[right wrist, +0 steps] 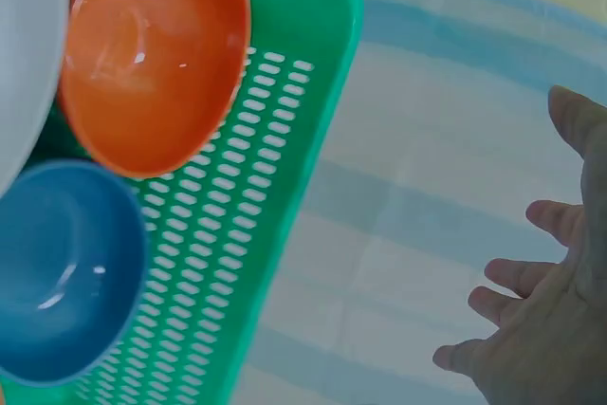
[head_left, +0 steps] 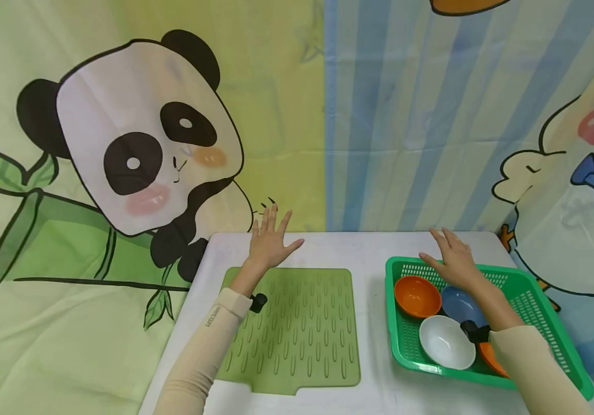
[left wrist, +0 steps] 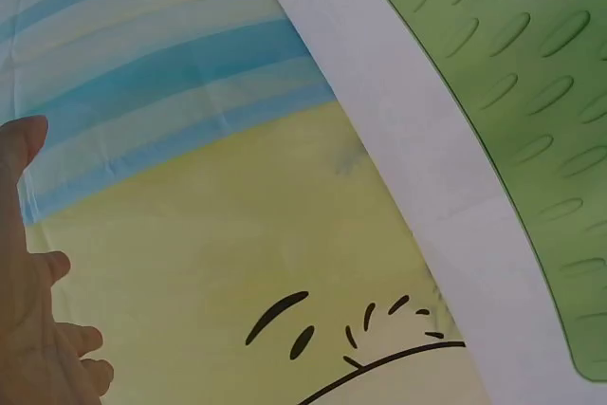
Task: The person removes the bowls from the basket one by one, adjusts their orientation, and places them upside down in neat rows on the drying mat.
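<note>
My left hand (head_left: 269,244) is raised over the far edge of the green drying mat (head_left: 302,328), fingers spread and holding nothing. In the left wrist view its fingertips (left wrist: 57,265) show at the left edge, apart from the mat (left wrist: 531,92). Over the back of the green basket (head_left: 535,323) hovers my right hand (head_left: 454,262), fingers extended, nothing in it. Inside the basket sit an orange bowl (head_left: 417,296), a blue bowl (head_left: 462,305), a white bowl (head_left: 447,342) and another orange bowl (head_left: 492,360), the last partly hidden by my right sleeve.
Mat and basket lie side by side on a white-covered table (head_left: 374,357), with a strip of cloth between them. Behind the table hangs a printed curtain (head_left: 286,115) with a panda and a duck-like figure. Small black cameras (head_left: 258,303) are worn at both wrists.
</note>
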{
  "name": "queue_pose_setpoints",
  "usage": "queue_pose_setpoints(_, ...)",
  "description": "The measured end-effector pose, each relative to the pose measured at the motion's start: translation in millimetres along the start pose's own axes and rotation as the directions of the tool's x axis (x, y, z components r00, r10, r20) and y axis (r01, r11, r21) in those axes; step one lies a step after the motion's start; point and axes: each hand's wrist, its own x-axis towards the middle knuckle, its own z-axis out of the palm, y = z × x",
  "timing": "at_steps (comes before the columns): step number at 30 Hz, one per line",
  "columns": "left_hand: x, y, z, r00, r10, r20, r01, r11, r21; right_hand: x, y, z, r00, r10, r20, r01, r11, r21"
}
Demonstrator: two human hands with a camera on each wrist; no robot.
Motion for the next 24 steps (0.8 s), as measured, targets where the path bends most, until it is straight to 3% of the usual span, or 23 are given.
queue_pose_setpoints(7,-5.0,3.2,12.2,0.998,0.005,-0.068,-0.015,0.99,-0.14,-28.1,20.7,0.9,0.995,0.055,-0.088,-0.041,0.987,0.156)
queue_pose_setpoints(13,-19.5,1.1,40.7,0.983,-0.015,-0.183,-0.034,0.964,-0.265,-48.3,36.8,11.1,0.967,0.141,-0.214,-0.091,0.97,0.226)
queue_pose_setpoints(19,-57.1,-13.8,91.4,0.935,-0.079,-0.344,-0.038,0.947,-0.319,-64.8,50.3,32.6,0.958,0.218,-0.188,-0.164,0.95,0.264)
queue_pose_setpoints(22,-83.6,-27.1,117.5,0.932,-0.171,-0.32,0.048,0.932,-0.36,-69.9,55.1,40.6,0.959,0.252,-0.132,-0.208,0.938,0.277)
queue_pose_setpoints(24,-103.5,-37.2,129.1,0.929,-0.261,-0.262,0.14,0.904,-0.404,-72.0,57.9,43.5,0.956,0.28,-0.086,-0.244,0.924,0.293)
